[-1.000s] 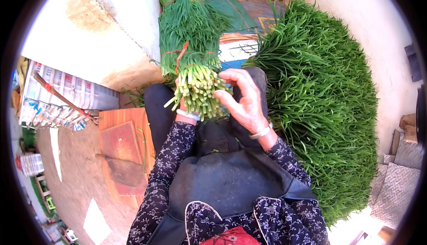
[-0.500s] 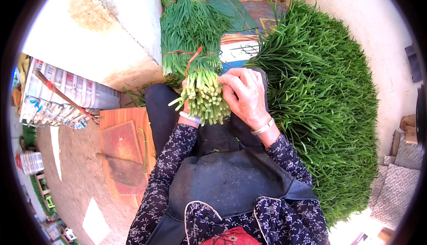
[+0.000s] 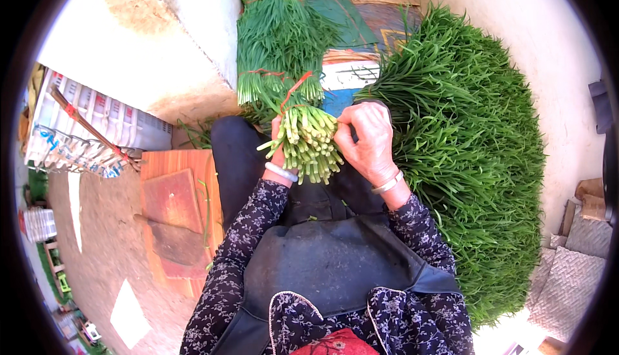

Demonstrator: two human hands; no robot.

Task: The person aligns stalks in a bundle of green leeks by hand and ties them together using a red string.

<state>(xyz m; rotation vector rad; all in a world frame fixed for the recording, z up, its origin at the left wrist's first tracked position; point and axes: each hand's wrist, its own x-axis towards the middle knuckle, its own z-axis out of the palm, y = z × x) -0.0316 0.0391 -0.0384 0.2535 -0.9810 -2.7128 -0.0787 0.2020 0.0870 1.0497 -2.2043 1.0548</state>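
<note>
A bunch of garlic chives (image 3: 308, 143) is held over my lap with its pale cut stalk ends toward me. My left hand (image 3: 278, 156) is closed round its left side, mostly hidden behind the stalks. A red tie (image 3: 298, 91) stands up from the bunch at its far side. At the right edge of the stalk ends is my right hand (image 3: 367, 137), its thumb and forefinger pinched together. What lies between those fingertips is too small to make out.
Tied chive bunches (image 3: 284, 33) lie stacked ahead. A large loose heap of chives (image 3: 471, 162) fills the right side. On the left, a cleaver-like blade (image 3: 174, 242) rests on a wooden board (image 3: 155, 181), near a white crate (image 3: 109, 113). A white block (image 3: 187, 39) stands at the upper left.
The bunch has shifted slightly right, its stalk ends tilting a little. My right hand has drawn slightly right and down, staying at the bunch's edge. The whole view has shifted slightly.
</note>
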